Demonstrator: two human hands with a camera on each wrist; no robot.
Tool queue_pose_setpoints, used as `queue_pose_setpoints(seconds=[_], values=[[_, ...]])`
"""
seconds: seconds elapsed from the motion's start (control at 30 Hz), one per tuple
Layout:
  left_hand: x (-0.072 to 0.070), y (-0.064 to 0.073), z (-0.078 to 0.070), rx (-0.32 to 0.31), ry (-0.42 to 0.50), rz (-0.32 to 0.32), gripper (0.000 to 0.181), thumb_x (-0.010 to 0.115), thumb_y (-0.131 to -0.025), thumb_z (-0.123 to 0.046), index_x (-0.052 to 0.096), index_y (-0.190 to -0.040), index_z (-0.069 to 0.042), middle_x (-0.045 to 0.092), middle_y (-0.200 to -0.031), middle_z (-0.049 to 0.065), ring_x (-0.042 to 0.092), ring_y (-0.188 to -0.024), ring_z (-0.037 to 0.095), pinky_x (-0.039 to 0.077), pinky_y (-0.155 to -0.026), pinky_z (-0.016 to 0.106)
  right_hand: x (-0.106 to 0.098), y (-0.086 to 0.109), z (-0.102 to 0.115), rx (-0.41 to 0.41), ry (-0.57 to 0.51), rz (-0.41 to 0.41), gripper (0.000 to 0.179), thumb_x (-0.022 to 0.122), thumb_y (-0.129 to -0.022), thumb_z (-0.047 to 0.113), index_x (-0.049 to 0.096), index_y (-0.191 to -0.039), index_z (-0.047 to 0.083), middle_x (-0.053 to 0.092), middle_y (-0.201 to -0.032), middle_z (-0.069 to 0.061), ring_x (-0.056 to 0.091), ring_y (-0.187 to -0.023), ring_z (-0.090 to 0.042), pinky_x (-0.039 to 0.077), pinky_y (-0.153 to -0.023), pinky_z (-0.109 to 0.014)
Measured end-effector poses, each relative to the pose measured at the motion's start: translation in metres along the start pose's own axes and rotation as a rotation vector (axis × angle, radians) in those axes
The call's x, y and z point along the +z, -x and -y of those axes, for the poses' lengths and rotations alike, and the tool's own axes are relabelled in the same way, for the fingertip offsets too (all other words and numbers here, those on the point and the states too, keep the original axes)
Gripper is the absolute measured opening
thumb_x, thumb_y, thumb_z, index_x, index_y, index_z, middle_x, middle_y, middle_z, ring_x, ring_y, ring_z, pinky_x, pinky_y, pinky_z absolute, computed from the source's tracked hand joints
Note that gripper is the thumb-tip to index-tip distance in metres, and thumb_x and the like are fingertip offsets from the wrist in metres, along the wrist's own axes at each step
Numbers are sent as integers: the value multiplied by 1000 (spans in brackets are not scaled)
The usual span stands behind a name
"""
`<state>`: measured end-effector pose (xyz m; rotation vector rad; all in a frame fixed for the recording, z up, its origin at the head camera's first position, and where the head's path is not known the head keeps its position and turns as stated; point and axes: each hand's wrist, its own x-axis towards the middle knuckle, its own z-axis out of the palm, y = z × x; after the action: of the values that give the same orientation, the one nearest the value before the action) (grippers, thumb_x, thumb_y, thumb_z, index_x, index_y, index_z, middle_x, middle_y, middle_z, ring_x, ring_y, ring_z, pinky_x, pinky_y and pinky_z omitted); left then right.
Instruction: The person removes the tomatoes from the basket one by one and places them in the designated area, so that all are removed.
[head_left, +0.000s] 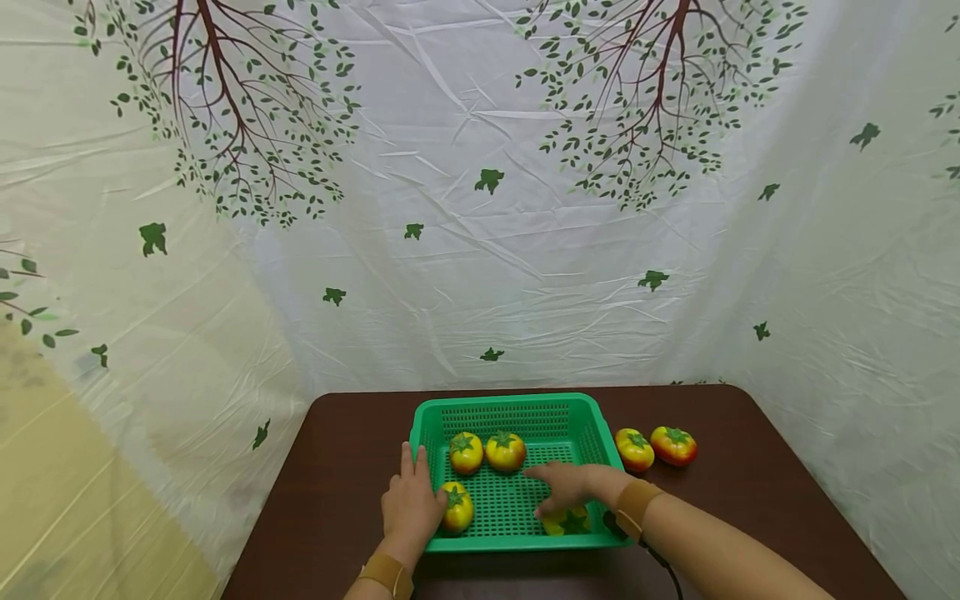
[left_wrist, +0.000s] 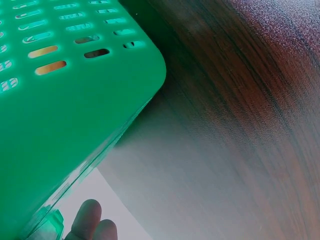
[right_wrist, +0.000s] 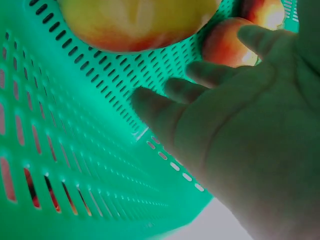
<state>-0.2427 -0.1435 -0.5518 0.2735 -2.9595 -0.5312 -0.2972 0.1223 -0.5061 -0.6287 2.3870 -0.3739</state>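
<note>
A green plastic basket with slotted walls holds several yellow-and-red tomato-like fruits with green leafy tops. Two of them, a left fruit and a right fruit, sit side by side towards the back. My left hand rests at the basket's left rim, fingers extended, thumb close to the front-left fruit. Inside the basket on the right, my right hand hovers over the front-right fruit, partly covering it. In the right wrist view, the right fingers are spread apart, with a large fruit beyond them.
Just outside the basket's right wall, a yellow-red fruit and a redder fruit lie on the dark brown table. White leaf-printed curtains surround the table. A black cable hangs from the right wrist.
</note>
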Motion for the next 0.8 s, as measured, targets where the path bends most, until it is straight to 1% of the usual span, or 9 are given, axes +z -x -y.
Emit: queue_pose_setpoints(seconds=[0.13,0.27,0.37,0.47,0.6,0.67,0.7,0.73,0.8], values=[[3,-1,1,5,1,-8,80,76,-86,-32,39,-155,-11,26,-166,15,55,-86,29,49,-68,48,-1,1,0,17,19,65,63,73,-91,27,50,-147,15,48,-151,-11,45,-140,-31,41,-112,-54],[3,-2,1,6,-1,-14,80,76,-86,-32,40,-155,-12,26,-166,15,54,-84,28,48,-66,45,-2,2,1,42,67,105,55,75,-89,27,57,-140,16,59,-139,-3,55,-123,-21,46,-105,-46],[2,-1,1,7,3,-13,80,75,-86,-32,40,-155,-12,26,-166,15,54,-83,27,47,-65,45,-2,5,3,49,99,127,51,75,-88,25,61,-136,17,62,-130,1,55,-111,-16,48,-101,-42],[1,0,1,6,6,-7,80,75,-86,-32,39,-155,-11,26,-166,15,54,-83,28,48,-66,46,-2,7,4,59,124,140,48,75,-87,22,62,-133,19,62,-123,3,54,-101,-15,50,-94,-39],[0,0,0,1,5,2,80,75,-86,-32,39,-155,-11,26,-166,15,55,-85,29,49,-68,48,-2,8,5,77,114,158,44,74,-88,19,63,-131,20,60,-116,3,53,-91,-15,54,-78,-34],[0,0,0,-1,4,5,80,75,-86,-32,39,-155,-11,26,-166,15,55,-86,29,49,-69,48,-2,8,4,78,101,163,41,73,-90,20,63,-130,20,59,-114,3,54,-88,-16,54,-73,-33],[0,0,0,-2,5,5,80,75,-86,-32,39,-155,-11,26,-166,15,55,-86,29,49,-69,48,-2,8,4,74,101,161,40,72,-91,20,62,-130,21,59,-114,3,53,-89,-15,54,-73,-33],[0,0,0,-2,7,6,80,75,-86,-32,39,-155,-11,26,-166,15,55,-86,29,49,-69,49,-2,7,4,68,111,157,40,71,-92,22,62,-130,21,59,-116,3,53,-91,-15,53,-74,-33],[0,0,0,-2,8,6,80,75,-86,-31,39,-155,-11,26,-166,15,55,-86,29,49,-69,49,-2,6,4,52,124,144,39,69,-93,24,62,-131,20,60,-120,2,55,-99,-16,52,-83,-36]])
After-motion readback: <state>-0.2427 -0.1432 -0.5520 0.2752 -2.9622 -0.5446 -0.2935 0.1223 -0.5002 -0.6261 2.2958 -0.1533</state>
